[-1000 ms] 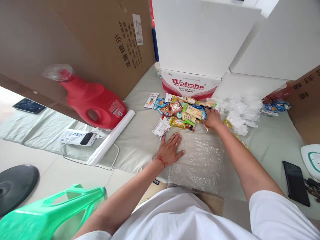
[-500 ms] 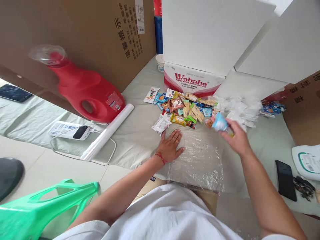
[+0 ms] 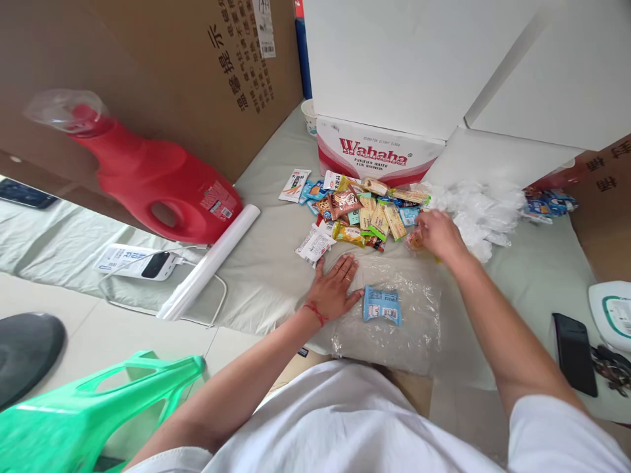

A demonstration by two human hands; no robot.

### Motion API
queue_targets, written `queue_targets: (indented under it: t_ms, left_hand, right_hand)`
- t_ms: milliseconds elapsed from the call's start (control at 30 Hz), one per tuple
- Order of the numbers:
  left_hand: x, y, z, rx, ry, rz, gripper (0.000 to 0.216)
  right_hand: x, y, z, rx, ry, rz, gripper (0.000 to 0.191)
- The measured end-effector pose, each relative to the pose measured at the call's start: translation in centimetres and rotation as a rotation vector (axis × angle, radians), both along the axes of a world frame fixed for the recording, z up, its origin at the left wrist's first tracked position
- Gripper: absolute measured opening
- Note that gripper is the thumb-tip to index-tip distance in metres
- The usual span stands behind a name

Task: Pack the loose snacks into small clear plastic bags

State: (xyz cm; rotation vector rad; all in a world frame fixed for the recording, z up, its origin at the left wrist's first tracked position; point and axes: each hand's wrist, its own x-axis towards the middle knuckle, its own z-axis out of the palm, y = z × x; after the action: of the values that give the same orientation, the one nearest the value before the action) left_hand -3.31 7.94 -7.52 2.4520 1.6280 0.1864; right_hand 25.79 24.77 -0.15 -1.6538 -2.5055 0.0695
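My left hand lies flat with fingers stretched out on the left edge of a clear plastic bag. A blue snack packet rests on that bag, close to my left thumb. My right hand reaches down at the right end of a pile of wrapped snacks. Its fingers curl over a small packet with a reddish-brown filling. The fingertips are partly hidden and blurred, so whether they grip it does not show. A white packet lies in front of the left fingertips.
Crumpled clear bags lie right of the pile, before a Wahaha carton. A red detergent bottle, a plastic film roll and a power bank are left. A phone and keys lie right; a green stool stands lower left.
The blue packet has left my right hand and now lies on the clear bag. My right hand has moved up and left to the pile's edge. My left hand stays flat.
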Motion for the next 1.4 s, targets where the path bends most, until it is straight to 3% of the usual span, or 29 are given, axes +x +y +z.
queue_targets:
  t_ms: [100,200,400,500,733,900,1067,1167,1300,1400]
  left_hand:
    - [0.0,0.0,0.2,0.004,0.021,0.002,0.075]
    - [0.0,0.0,0.1,-0.004,0.021,0.001,0.075]
    - [-0.1,0.0,-0.1,0.000,0.015,-0.005,0.075]
    - [-0.1,0.0,-0.1,0.017,0.018,0.001,0.074]
    - [0.1,-0.1,0.0,0.011,0.002,-0.003,0.072]
    - [0.0,-0.1,0.0,0.022,0.005,0.008,0.071]
    - [0.0,0.0,-0.2,0.024,-0.005,0.004,0.072]
    - [0.0,0.0,-0.2,0.021,-0.012,0.006,0.073]
    - [0.0,0.0,-0.1,0.011,-0.032,0.006,0.073]
    - [0.1,0.0,0.0,0.005,-0.050,-0.002,0.073]
  right_hand:
    - [0.5,7.1,-1.4,-0.188,-0.204,0.099,0.043]
    - [0.5,10.3,-2.9,-0.285,-0.258,0.118,0.069]
    - [0.7,10.4,-3.0,-0.302,-0.309,0.079,0.051]
    - [0.9,9.6,-2.8,-0.273,-0.348,0.088,0.050]
    - [1.3,8.7,-2.4,-0.313,-0.403,0.149,0.088]
    - [0.9,8.5,-2.0,-0.212,-0.420,0.166,0.061]
    - [1.1,7.6,-1.6,-0.113,-0.357,0.085,0.032]
    - [1.5,6.9,-1.0,-0.038,-0.183,-0.020,0.039]
    - [2.0,4.5,0.5,0.034,0.385,-0.192,0.039]
    - [1.9,0.3,1.8,-0.032,0.676,-0.136,0.042]
